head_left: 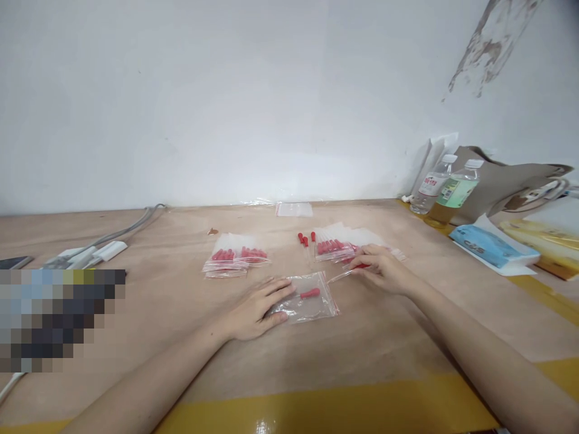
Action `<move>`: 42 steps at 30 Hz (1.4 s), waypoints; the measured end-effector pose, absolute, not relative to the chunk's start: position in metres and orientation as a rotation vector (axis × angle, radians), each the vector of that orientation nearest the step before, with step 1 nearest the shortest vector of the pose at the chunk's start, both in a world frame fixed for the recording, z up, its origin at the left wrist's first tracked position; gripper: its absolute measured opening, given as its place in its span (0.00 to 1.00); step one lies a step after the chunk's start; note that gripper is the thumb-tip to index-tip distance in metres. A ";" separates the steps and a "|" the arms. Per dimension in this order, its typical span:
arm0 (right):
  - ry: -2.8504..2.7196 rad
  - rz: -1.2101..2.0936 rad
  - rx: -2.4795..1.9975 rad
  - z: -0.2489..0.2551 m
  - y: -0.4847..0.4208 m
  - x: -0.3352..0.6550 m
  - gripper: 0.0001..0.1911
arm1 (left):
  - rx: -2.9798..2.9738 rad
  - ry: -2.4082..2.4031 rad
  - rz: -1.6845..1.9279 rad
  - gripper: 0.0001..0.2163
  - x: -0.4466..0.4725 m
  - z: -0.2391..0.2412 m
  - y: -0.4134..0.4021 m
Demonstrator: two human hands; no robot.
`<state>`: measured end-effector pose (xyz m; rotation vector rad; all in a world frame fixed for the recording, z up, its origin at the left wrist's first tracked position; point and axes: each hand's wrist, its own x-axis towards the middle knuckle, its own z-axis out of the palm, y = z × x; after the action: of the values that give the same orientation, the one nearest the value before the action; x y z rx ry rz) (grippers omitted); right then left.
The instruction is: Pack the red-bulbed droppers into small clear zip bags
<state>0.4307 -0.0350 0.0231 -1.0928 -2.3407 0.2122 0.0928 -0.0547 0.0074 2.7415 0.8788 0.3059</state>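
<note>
1. Plastic zip bag (298,310) lies flat on the worktop (384,361), one red-bulbed dropper (310,293) inside; left hand (260,310) rests on its left end, fingers spread.
2. Right hand (382,271) pinches another dropper, the held dropper (360,266), by its red bulb; glass tube points at the bag's red-striped right edge; contact there: can't tell.
3. To do it well: keep the bag pinned, lift the mouth's upper layer, feed the tube in low and level; glass probably snaps if forced.
4. Filled bags (332,248) sit right by the right hand, likeliest snag; loose droppers (306,241) just beyond the bag, could roll.
5. Second filled stack (224,259) left; bottles (455,193), tissue pack (493,247) far right, well apart; not in the way.
</note>
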 end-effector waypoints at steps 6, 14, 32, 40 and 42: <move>-2.241 0.385 -1.065 0.004 -0.036 0.395 0.08 | 2.734 0.874 0.330 0.23 0.094 0.007 -0.054; -2.023 0.759 -1.087 -0.007 -0.044 0.366 0.09 | 2.735 0.874 0.323 0.22 0.094 0.009 -0.055; -1.702 1.311 -1.048 -0.007 -0.041 0.347 0.16 | 2.750 0.863 0.330 0.24 0.096 0.009 -0.054; -1.483 1.420 -1.204 -0.008 -0.047 0.337 0.16 | 2.763 0.863 0.304 0.25 0.094 0.007 -0.053; -1.512 1.486 -1.223 -0.006 -0.049 0.339 0.15 | 2.761 0.858 0.314 0.25 0.093 0.006 -0.052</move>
<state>0.3389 -0.0490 -0.0062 -1.2231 -1.5115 1.4863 0.0934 -0.0525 0.0060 2.7607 0.8583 0.3140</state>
